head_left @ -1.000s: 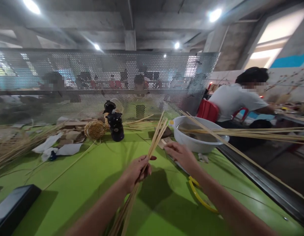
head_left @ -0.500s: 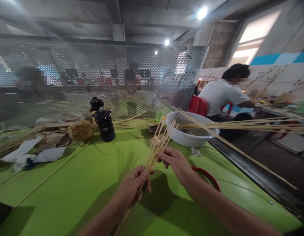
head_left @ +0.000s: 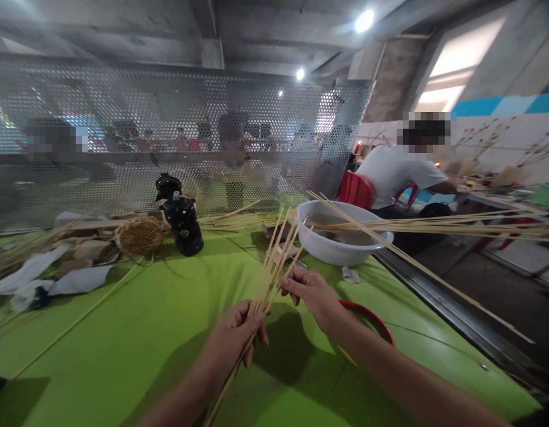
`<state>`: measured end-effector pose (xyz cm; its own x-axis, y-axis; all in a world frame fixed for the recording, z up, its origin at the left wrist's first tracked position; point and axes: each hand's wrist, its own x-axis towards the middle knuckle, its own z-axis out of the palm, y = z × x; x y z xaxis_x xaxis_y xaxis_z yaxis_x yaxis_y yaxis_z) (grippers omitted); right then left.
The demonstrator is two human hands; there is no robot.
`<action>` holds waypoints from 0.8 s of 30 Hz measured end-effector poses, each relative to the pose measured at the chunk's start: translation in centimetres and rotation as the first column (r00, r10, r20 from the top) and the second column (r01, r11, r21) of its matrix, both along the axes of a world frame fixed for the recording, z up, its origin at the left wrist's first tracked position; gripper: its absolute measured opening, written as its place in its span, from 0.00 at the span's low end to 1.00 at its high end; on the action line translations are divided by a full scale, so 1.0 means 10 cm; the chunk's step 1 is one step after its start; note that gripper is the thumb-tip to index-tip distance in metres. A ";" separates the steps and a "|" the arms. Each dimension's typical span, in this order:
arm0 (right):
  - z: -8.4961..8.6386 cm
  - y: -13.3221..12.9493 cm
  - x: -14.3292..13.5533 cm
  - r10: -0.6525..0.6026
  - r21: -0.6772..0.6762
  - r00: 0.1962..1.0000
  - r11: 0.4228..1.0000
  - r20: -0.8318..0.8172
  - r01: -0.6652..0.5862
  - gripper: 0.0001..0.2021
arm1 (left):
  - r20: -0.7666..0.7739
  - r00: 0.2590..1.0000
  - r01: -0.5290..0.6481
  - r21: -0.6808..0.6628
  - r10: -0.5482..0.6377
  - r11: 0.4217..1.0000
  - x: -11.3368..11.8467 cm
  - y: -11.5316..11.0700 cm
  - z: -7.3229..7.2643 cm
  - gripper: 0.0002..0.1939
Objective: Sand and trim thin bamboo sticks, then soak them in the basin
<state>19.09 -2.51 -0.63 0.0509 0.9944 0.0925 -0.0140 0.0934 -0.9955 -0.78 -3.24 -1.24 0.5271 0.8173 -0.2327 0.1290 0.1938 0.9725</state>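
A bundle of thin pale strips, like bamboo or cane, slants up and away in front of me. My left hand is closed around its lower part, and the tail of the bundle runs down past my wrist. Above the grip the strips fan apart. My right hand pinches a strip at the right side of the fan, thumb against fingers. Under my right forearm lies a red ring-shaped object, partly hidden by the arm. Both hands are above the green tabletop.
A white basin of water holds long strips that jut past the table's right edge. At the left are a black bottle, a small woven basket and paper scraps. A perforated metal screen stands behind; a person sits at right.
The strips have spread wider above my left hand. My right hand has shifted slightly left and lower, with one strip angled away from the others. The view has moved a little.
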 end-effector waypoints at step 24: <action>0.05 -0.08 -0.04 0.039 0.016 0.999 0.999 -0.010 -0.039 0.11 | 0.020 1.000 0.001 0.042 -0.002 0.999 0.06 -0.11 0.03 0.21</action>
<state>18.69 -3.28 -0.10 0.0128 0.9941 0.1078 -0.0277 0.1082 -0.9937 -0.22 -4.33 -0.98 0.5328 0.8253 -0.1871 0.1094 0.1520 0.9823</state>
